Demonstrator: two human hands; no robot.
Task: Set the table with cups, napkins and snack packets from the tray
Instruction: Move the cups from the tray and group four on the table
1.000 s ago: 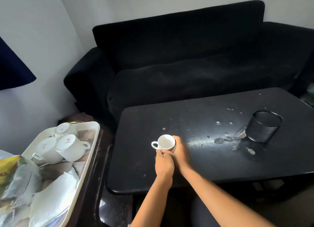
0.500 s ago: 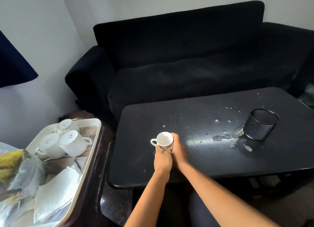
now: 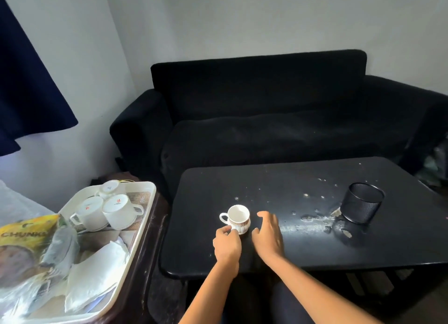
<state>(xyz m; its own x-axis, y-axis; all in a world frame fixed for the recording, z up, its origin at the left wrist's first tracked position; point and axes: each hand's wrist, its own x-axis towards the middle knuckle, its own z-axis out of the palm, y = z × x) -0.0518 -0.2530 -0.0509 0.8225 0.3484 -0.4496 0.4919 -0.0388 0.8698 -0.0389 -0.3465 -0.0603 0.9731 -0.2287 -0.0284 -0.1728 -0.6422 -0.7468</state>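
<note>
A small white cup [image 3: 238, 217] stands upright on the black table [image 3: 303, 251] near its front left, handle pointing left. My left hand [image 3: 226, 242] curls at the cup's lower left side, thumb and fingertip touching its base. My right hand [image 3: 268, 234] rests open just right of the cup, fingers spread, not touching it. At the left, a white tray [image 3: 145, 217] holds three white cups [image 3: 118, 212] turned upside down, white napkins [image 3: 97, 272] and a yellow snack packet [image 3: 26, 229] among other wrappers.
A black mesh holder [image 3: 361, 206] stands on the table's right side, with pale spots and flakes on the surface around it. A black sofa [image 3: 266, 120] lies behind the table. The tray sits on a dark brown side table [image 3: 150, 263]. A dark curtain [image 3: 24, 81] hangs at the upper left.
My right hand has let go of the cup and moved right, opening its fingers. The cup now stands on the table with only my left hand touching it. The view has tilted up.
</note>
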